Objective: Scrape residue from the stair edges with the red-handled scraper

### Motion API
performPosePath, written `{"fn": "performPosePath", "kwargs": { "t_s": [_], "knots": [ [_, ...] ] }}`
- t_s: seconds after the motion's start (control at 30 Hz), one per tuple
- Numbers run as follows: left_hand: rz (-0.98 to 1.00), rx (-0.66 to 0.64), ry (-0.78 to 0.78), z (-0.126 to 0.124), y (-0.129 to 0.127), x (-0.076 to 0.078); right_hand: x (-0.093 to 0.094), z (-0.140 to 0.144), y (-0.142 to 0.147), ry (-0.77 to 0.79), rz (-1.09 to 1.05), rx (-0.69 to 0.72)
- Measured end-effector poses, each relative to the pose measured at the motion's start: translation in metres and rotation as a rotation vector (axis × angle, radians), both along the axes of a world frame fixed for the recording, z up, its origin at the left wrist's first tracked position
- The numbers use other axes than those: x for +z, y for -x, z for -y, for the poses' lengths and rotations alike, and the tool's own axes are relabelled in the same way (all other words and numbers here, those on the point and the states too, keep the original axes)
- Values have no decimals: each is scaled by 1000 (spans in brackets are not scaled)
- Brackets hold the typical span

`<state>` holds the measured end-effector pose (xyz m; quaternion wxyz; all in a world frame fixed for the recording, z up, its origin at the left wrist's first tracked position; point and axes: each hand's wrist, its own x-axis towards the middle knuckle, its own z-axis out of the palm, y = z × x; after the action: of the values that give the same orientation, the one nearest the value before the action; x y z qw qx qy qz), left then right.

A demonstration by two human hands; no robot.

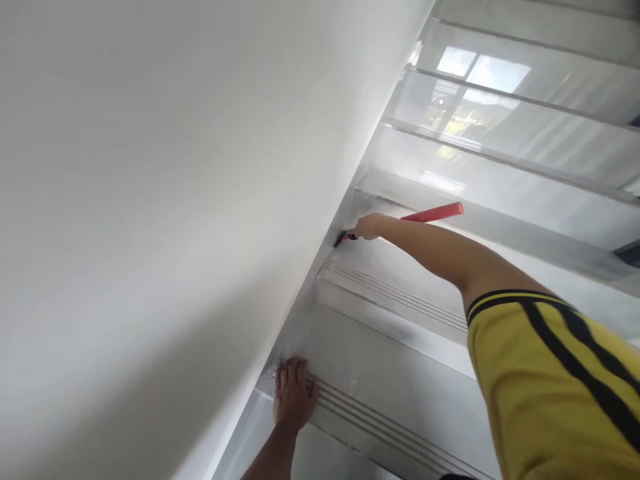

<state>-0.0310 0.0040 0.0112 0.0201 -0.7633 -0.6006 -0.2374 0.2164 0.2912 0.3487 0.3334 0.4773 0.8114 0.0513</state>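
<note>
My right hand point(369, 227) is closed round a tool with a long red handle point(435, 213) and a dark tip point(340, 238); its exact kind is unclear. That tip meets the corner where a grey step joins the skirting along the wall. The red handle sticks out behind my wrist, to the right. Lower down, my left hand point(295, 393) lies flat with its fingers spread on the grooved edge of another step point(380, 353), close to the wall. It holds nothing.
A smooth white wall point(150, 167) fills the left side. Glossy grey stairs point(500, 160) climb toward the upper right, with window light reflected on them. Each nosing makes an edge, and parallel grooves point(400, 290) run along some treads. Dark objects point(629, 253) show at the right edge.
</note>
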Motion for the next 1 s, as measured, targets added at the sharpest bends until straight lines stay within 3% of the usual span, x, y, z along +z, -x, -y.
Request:
{"fn": "performPosePath", "kwargs": {
  "t_s": [0.27, 0.4, 0.63, 0.87, 1.0],
  "knots": [
    [-19, -9, -21, 1, 3, -9, -11, -7, -29, 14, 13, -25],
    [-18, -8, -34, 1, 3, -11, -15, -16, -21, -25, -6, -44],
    [-30, -19, -45, 2, 3, 0, -8, -15, -7, -32, 63, -1],
    [-45, -13, -46, 2, 3, -3, -9, -12, -33, 10, 39, -2],
    [-49, 2, -30, 5, 3, 2, -7, -18, -26, -39, 19, -37]
  ]
}}
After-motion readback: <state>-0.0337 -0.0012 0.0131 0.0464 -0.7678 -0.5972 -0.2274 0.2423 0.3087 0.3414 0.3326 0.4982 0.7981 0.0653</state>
